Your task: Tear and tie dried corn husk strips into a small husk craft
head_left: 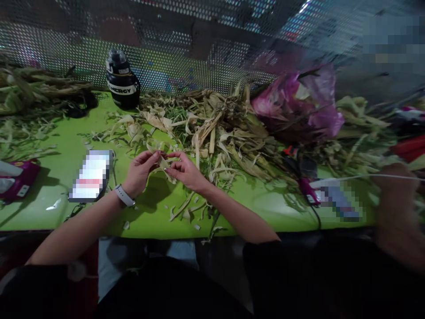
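Observation:
My left hand (141, 170), with a pale wristband at the wrist, is closed in a pinch on a strip of dried corn husk (163, 164). From the right, my right hand (186, 170) pinches the same pale husk strip. Both hands are held over the green tabletop (142, 221). Just beyond the fingers lies a loose heap of dry husks and leaves (212, 124). Small husk scraps (189, 212) are scattered nearer the front edge. The fingers partly cover the strip, so its full shape is hidden.
A black jug (122, 88) stands at the back left. A lit phone (91, 175) lies left of my hands, near a purple tissue pack (20, 179). A pink plastic bag (299, 104) sits back right. Another person's arm (396, 208) reaches in at right. A perforated metal screen (186, 57) runs behind.

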A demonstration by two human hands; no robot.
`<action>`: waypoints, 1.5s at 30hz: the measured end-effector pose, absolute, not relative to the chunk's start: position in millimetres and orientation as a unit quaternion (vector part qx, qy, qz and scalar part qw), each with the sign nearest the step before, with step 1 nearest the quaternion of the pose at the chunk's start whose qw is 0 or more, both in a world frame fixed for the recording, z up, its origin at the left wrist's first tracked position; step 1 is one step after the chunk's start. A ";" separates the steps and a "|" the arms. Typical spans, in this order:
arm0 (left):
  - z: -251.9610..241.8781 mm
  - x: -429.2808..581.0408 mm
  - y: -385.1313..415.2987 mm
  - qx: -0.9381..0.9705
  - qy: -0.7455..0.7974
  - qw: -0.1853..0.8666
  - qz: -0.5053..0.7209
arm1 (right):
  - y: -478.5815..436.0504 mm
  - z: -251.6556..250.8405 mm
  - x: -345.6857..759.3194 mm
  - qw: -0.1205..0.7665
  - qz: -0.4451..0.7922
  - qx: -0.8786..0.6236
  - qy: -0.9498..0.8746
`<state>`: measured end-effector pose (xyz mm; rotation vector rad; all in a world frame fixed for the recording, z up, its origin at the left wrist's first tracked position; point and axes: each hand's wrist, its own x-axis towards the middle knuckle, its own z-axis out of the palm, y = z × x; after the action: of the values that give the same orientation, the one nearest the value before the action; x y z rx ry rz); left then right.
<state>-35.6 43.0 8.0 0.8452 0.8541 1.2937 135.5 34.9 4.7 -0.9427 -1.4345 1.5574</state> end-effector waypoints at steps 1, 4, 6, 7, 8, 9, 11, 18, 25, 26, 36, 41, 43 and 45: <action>9.5 -37.4 44.7 0.366 0.378 0.626 0.576 | 34.1 5.9 135.9 0.393 0.621 -0.378 -0.563; 14.6 -43.2 48.8 0.351 0.386 0.615 0.591 | 33.9 8.2 139.3 0.331 0.654 -0.385 -0.560; 18.1 -45.4 49.5 0.347 0.401 0.613 0.586 | 35.1 9.4 143.0 0.284 0.669 -0.382 -0.571; 19.6 -45.8 49.5 0.344 0.409 0.608 0.588 | 35.6 10.4 144.9 0.272 0.671 -0.381 -0.576; 20.8 -46.1 49.5 0.339 0.414 0.601 0.593 | 35.9 11.9 146.7 0.268 0.669 -0.380 -0.579; 21.6 -46.3 49.8 0.334 0.418 0.593 0.602 | 36.0 13.8 148.5 0.269 0.667 -0.380 -0.581; 22.3 -47.7 52.0 0.319 0.419 0.579 0.622 | 35.4 18.4 151.8 0.272 0.666 -0.379 -0.582; 22.9 -64.6 70.4 0.259 0.376 0.561 0.691 | 35.1 22.4 161.8 0.305 0.697 -0.356 -0.542; 17.8 -41.7 42.4 0.463 0.435 0.606 0.478 | 46.2 0.5 154.8 0.468 0.676 -0.350 -0.449; 16.0 -37.8 38.2 0.500 0.429 0.599 0.455 | 46.3 -2.3 153.1 0.452 0.681 -0.343 -0.463; 6.8 -35.2 40.6 0.490 0.447 0.575 0.479 | 41.8 -8.8 149.1 0.412 0.641 -0.368 -0.533; 8.7 -35.9 41.2 0.453 0.439 0.588 0.507 | 37.9 -0.5 149.3 0.370 0.640 -0.396 -0.544; 8.3 -36.2 40.8 0.477 0.436 0.587 0.488 | 37.5 0.3 149.1 0.356 0.628 -0.399 -0.565; 7.7 -36.3 40.3 0.509 0.432 0.581 0.466 | 38.0 -1.1 149.0 0.358 0.601 -0.409 -0.586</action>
<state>-36.3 40.3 7.7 1.1884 1.0089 1.0879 149.0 38.0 -1.1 -1.0552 -1.5122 1.5522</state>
